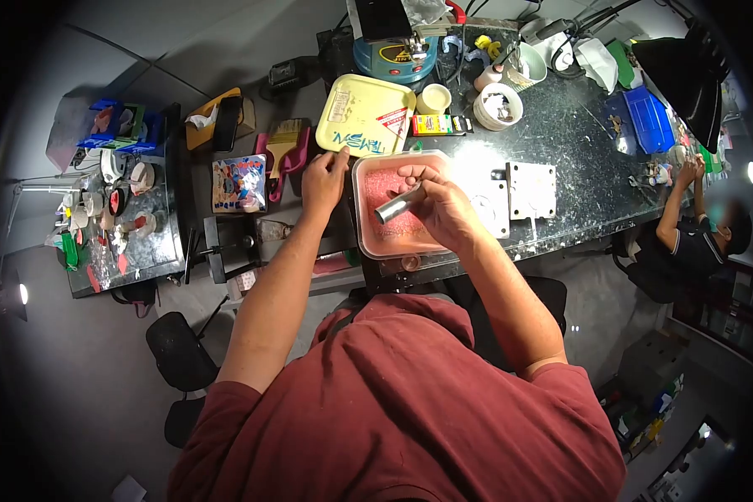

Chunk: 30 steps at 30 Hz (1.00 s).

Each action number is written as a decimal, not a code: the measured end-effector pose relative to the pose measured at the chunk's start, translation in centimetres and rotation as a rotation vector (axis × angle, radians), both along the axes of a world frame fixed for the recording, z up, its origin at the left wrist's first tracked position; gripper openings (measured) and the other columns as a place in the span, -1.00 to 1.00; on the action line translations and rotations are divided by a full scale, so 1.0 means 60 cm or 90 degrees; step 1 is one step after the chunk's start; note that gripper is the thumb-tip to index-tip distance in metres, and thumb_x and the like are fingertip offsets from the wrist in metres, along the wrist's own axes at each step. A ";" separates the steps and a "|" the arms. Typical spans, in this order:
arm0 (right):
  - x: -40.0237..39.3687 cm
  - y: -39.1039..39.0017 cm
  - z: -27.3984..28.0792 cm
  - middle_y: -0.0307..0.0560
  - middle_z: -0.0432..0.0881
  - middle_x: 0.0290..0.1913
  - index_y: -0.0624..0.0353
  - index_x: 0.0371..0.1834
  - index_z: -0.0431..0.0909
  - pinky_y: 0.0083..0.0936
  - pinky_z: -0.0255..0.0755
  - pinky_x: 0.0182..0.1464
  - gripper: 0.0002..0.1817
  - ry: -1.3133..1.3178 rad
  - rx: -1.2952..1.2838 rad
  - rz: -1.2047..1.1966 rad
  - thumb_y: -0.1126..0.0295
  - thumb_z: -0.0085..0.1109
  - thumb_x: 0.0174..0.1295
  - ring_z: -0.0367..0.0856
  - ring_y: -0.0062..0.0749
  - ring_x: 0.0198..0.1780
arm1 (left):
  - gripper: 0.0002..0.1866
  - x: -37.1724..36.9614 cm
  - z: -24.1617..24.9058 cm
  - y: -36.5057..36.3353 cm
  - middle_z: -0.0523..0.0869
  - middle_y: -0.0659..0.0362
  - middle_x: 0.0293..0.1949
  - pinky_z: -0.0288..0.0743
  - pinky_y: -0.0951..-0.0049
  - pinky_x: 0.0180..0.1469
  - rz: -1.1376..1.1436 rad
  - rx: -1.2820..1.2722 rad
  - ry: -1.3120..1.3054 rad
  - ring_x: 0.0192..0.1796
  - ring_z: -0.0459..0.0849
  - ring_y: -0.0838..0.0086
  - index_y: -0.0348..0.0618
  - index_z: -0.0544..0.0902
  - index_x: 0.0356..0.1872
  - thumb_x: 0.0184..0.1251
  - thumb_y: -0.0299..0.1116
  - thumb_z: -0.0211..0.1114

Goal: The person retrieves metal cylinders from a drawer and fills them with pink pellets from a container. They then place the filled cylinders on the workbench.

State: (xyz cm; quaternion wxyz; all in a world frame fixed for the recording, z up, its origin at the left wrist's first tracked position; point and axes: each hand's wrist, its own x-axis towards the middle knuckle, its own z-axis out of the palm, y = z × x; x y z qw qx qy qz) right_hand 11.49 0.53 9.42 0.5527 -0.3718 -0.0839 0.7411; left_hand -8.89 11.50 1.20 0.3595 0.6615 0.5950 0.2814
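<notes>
My right hand [443,205] is closed round a short silver metal tube [399,203]. The tube is tilted, its near end pointing down and left over a clear plastic tub [358,209]. Pink granules [382,181] lie in the tub. At the tub's upper left, my left hand [324,182] has its fingertips on the lower edge of a pale yellow lid [356,105] with blue handwriting and a red-and-white label. Its thumb and fingers look pinched at that edge, though the grip is partly hidden.
Right of the tub sit metal mould plates [532,190]. Behind are a small cream cup [433,99], a yellow-black box [441,125], a white pot [498,106] and a blue-green machine [396,60]. A brush [286,144] lies left. A co-worker [696,238] sits far right.
</notes>
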 end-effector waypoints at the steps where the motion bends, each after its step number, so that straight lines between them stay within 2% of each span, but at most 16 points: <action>1: -0.001 0.001 -0.002 -0.24 0.49 -0.24 0.25 0.06 0.48 -0.51 0.45 0.07 -0.77 0.002 0.001 0.000 0.54 -0.02 0.37 0.59 -0.45 -0.12 | -0.57 -0.003 0.004 -0.004 0.64 0.14 -0.46 0.38 0.44 -0.25 0.028 0.003 -0.040 -0.40 0.57 0.47 -0.23 0.66 -0.35 0.46 -0.02 0.17; 4: -0.013 0.006 -0.006 -0.21 0.50 -0.19 0.27 0.06 0.46 -0.51 0.46 0.07 -0.77 -0.087 0.073 0.015 0.56 -0.02 0.37 0.59 -0.46 -0.11 | -0.62 -0.013 0.047 -0.036 0.66 0.20 -0.38 0.38 0.49 -0.19 0.018 0.097 -0.257 -0.30 0.59 0.53 -0.20 0.63 -0.17 0.50 -0.04 0.12; 6: -0.029 0.000 0.003 -0.16 0.52 -0.14 0.29 0.03 0.45 -0.52 0.47 0.07 -0.78 -0.150 0.110 0.053 0.58 0.00 0.35 0.59 -0.47 -0.09 | -0.58 -0.022 0.134 -0.082 0.62 0.09 -0.10 0.43 0.41 -0.08 -0.193 0.167 -0.140 -0.07 0.61 0.33 -0.16 0.58 0.00 0.27 -0.09 0.34; 7: -0.039 -0.003 0.009 -0.11 0.54 -0.10 0.31 0.02 0.45 -0.52 0.48 0.06 -0.79 -0.138 0.121 0.059 0.57 0.03 0.34 0.58 -0.46 -0.08 | -0.41 -0.015 0.168 -0.109 0.61 0.04 0.00 0.46 0.26 0.06 -0.259 0.202 -0.054 0.06 0.58 0.23 -0.15 0.55 0.11 0.13 -0.04 0.44; 8: -0.053 -0.006 0.022 -0.09 0.56 -0.13 0.32 0.03 0.44 -0.51 0.48 0.04 -0.77 -0.103 0.133 0.062 0.56 0.05 0.33 0.60 -0.45 -0.08 | -0.43 -0.005 0.189 -0.136 0.59 0.00 0.05 0.47 0.19 0.13 -0.280 0.181 0.010 0.09 0.59 0.13 -0.15 0.52 0.17 0.15 -0.17 0.44; 10: -0.070 -0.015 0.007 -0.07 0.57 -0.13 0.32 0.04 0.44 -0.51 0.48 0.04 -0.76 -0.225 0.110 0.081 0.55 0.05 0.33 0.63 -0.42 -0.10 | -0.49 -0.002 0.170 -0.175 0.58 0.01 0.08 0.50 0.21 0.11 -0.233 0.093 0.002 0.10 0.61 0.09 -0.16 0.50 0.20 0.21 -0.33 0.39; 11: -0.076 -0.021 0.008 -0.06 0.59 -0.12 0.32 0.04 0.45 -0.53 0.46 0.06 -0.77 -0.145 0.095 0.070 0.53 0.06 0.34 0.63 -0.44 -0.07 | -0.54 -0.007 0.164 -0.182 0.60 0.01 0.06 0.54 0.28 0.05 -0.238 0.141 -0.010 0.05 0.64 0.10 -0.16 0.50 0.19 0.25 -0.45 0.34; 18: -0.013 0.003 -0.006 -0.03 0.61 0.05 0.36 0.19 0.47 -0.48 0.51 0.22 -0.68 -0.105 0.001 0.115 0.47 -0.03 0.44 0.64 -0.37 0.04 | -0.61 -0.015 0.141 -0.224 0.64 0.05 0.09 0.44 0.42 0.16 -0.067 -0.020 -0.228 0.11 0.61 0.42 -0.20 0.43 0.23 0.44 -0.41 0.23; 19: -0.004 0.010 -0.005 -0.01 0.62 0.03 0.39 0.17 0.48 -0.48 0.53 0.19 -0.68 -0.185 0.010 0.133 0.43 -0.04 0.47 0.66 -0.34 0.01 | -0.64 -0.008 0.133 -0.227 0.65 0.09 0.00 0.43 0.46 0.11 -0.034 -0.010 -0.367 0.04 0.58 0.50 -0.23 0.44 0.16 0.44 -0.34 0.25; 22: 0.009 0.036 0.002 0.05 0.67 -0.10 0.40 0.14 0.50 -0.47 0.62 -0.03 -0.60 -0.409 0.115 0.198 0.25 0.03 0.48 0.71 -0.35 -0.15 | -0.60 -0.006 0.135 -0.237 0.63 0.16 -0.06 0.41 0.48 0.12 -0.009 0.003 -0.438 0.01 0.58 0.51 -0.24 0.42 0.17 0.41 -0.34 0.29; 23: 0.012 0.043 0.007 0.05 0.67 -0.16 0.35 0.10 0.54 -0.44 0.61 -0.12 -0.59 -0.601 0.061 0.331 0.18 0.08 0.44 0.71 -0.35 -0.18 | -0.60 -0.008 0.134 -0.236 0.63 0.16 -0.06 0.41 0.48 0.12 -0.005 0.008 -0.438 0.01 0.58 0.51 -0.24 0.42 0.17 0.41 -0.34 0.29; 24: 0.010 0.048 0.020 0.06 0.68 -0.21 0.31 0.07 0.58 -0.40 0.60 -0.21 -0.57 -0.791 0.002 0.464 0.12 0.13 0.41 0.71 -0.35 -0.22 | -0.60 -0.013 0.132 -0.235 0.62 0.19 -0.08 0.41 0.51 0.09 -0.025 0.065 -0.313 -0.04 0.57 0.55 -0.23 0.41 0.17 0.40 -0.35 0.30; 25: 0.008 0.044 -0.009 0.11 0.66 -0.24 0.19 -0.01 0.66 -0.30 0.54 -0.21 -0.60 -0.899 0.114 0.430 0.09 0.23 0.32 0.70 -0.26 -0.24 | -0.59 -0.017 0.131 -0.234 0.61 0.21 -0.10 0.41 0.55 0.07 -0.046 0.120 -0.185 -0.09 0.55 0.59 -0.22 0.41 0.16 0.39 -0.37 0.32; 26: 0.005 0.042 -0.018 0.11 0.66 -0.24 0.19 -0.01 0.66 -0.30 0.54 -0.21 -0.60 -0.893 0.115 0.430 0.09 0.23 0.32 0.70 -0.26 -0.24 | -0.59 -0.018 0.130 -0.236 0.61 0.21 -0.10 0.41 0.55 0.07 -0.046 0.119 -0.179 -0.09 0.55 0.59 -0.22 0.41 0.16 0.39 -0.37 0.32; 28: -0.002 0.037 -0.026 0.14 0.66 -0.21 0.14 -0.05 0.69 -0.24 0.52 -0.08 -0.65 -0.924 0.321 0.308 0.12 0.27 0.26 0.68 -0.13 -0.17 | -0.57 -0.008 0.144 -0.235 0.56 0.24 -0.11 0.39 0.57 0.09 0.021 -0.021 -0.458 -0.07 0.52 0.64 -0.25 0.39 0.21 0.40 -0.45 0.29; 30: 0.001 0.041 -0.031 0.16 0.65 -0.14 0.10 -0.02 0.69 -0.24 0.50 0.00 -0.68 -0.931 0.291 0.328 0.19 0.27 0.24 0.66 -0.07 -0.11 | -0.63 -0.003 0.155 -0.237 0.52 0.30 -0.16 0.39 0.65 -0.06 0.041 -0.044 -0.522 -0.21 0.47 0.69 -0.18 0.42 0.11 0.36 -0.42 0.34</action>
